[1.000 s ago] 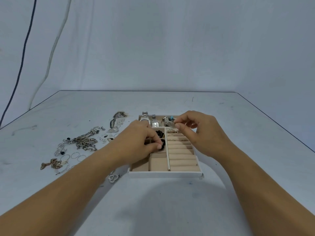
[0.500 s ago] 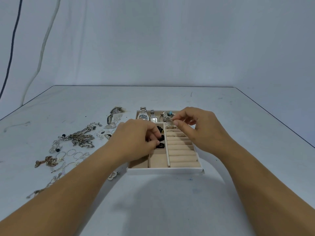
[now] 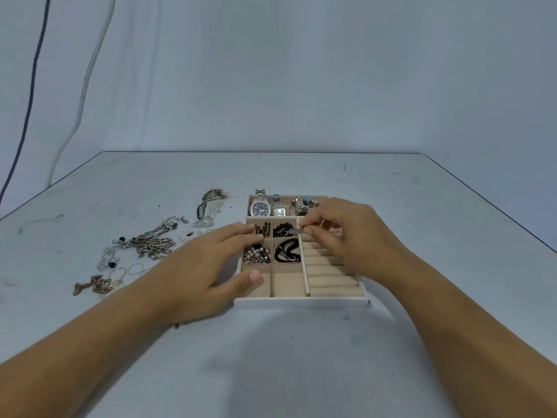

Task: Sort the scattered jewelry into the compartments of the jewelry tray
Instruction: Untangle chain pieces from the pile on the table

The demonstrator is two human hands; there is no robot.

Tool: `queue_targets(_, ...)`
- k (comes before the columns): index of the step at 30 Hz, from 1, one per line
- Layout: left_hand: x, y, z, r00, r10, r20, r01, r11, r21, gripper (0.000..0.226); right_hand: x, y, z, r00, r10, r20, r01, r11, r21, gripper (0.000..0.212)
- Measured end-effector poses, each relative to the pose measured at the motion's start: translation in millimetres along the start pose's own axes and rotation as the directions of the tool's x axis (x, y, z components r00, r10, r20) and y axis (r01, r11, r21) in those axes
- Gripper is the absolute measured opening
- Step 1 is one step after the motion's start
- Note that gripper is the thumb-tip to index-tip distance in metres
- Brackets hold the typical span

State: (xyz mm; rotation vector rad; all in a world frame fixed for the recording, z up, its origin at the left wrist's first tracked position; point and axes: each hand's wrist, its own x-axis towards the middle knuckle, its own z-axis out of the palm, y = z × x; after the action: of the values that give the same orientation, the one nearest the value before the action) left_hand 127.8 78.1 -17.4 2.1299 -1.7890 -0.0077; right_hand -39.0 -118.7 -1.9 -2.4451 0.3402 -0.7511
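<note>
The jewelry tray (image 3: 301,303) has a white rim and beige compartments. My left hand (image 3: 208,267) lies flat with straight fingers over its left side, thumb above the front left compartment, holding nothing. My right hand (image 3: 352,236) pinches a small silver piece (image 3: 300,232) between thumb and fingertips over the far end of the ring rolls (image 3: 330,271). Two watches (image 3: 261,208) and bracelets (image 3: 303,205) fill the back row. Black beads (image 3: 283,230), a black necklace (image 3: 287,254), a pearl cluster (image 3: 256,256) and a brown piece (image 3: 263,229) sit in the small compartments.
Loose jewelry lies on the table left of the tray: a chain pile (image 3: 150,244), thin rings (image 3: 132,269), a gold piece (image 3: 95,285) and a silver feathered piece (image 3: 211,205). Two cables (image 3: 87,73) hang down the back wall at the left.
My left hand has let go of the black beads, straightened its fingers and slid left, uncovering the small compartments. My right hand has kept its pinch near the ring rolls.
</note>
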Motion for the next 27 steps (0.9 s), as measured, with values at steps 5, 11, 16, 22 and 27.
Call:
queue_targets(5,-2,-4,11,1.000,-0.017,-0.013,0.017,1.000,0.019,0.069,2,-4,7,0.995,-0.099,0.014,0.100,0.990,-0.101,0.011)
queue_targets(11,-4,-2,11,1.000,-0.011,-0.014,0.011,1.000,0.013,0.071,3,-5,12,0.972,-0.228,0.059,0.236,0.941,-0.241,0.010)
queue_targets(16,-3,-4,12,1.000,-0.009,-0.027,0.009,1.000,0.005,0.072,4,-16,20,0.952,-0.288,0.103,0.303,0.850,-0.431,0.005)
queue_targets(22,-3,-5,13,0.999,-0.016,-0.035,0.016,1.000,0.003,0.073,0,-16,14,0.959,-0.068,0.275,0.176,0.904,-0.389,0.030)
queue_targets(27,-3,-7,9,0.999,-0.014,-0.042,0.012,0.999,-0.029,0.069,-1,-15,15,0.967,-0.039,0.254,0.128,0.931,-0.343,0.030)
